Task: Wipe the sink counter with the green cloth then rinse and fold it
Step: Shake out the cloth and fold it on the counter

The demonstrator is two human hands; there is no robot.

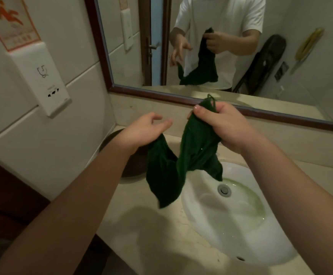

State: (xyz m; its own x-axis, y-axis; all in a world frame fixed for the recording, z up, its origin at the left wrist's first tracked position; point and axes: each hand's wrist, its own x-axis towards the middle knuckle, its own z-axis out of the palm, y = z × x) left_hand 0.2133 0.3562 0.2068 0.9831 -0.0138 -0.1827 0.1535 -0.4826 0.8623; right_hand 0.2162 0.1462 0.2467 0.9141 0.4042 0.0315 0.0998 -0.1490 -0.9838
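Head view: the sink (pixel 201 213) holds greenish water around its drain (pixel 224 189). Right hand (pixel 224 127) grip pinches the green cloth (pixel 173 165) above it; left hand (pixel 143 129) grip spread, a fold draped against it.

The green cloth (pixel 181 159) is a thick, matt woven fabric, dark and wet-looking. The sink (pixel 205 221) is glossy white ceramic with a greenish film near its shiny metal drain (pixel 224 189). The counter (pixel 147 231) is smooth, polished beige stone, faintly veined. The mirror (pixel 300 62) has a dark brown wood-look frame. The wall tiles (pixel 48 147) are smooth, glossy and pale; the socket plate (pixel 42 80) is white plastic.
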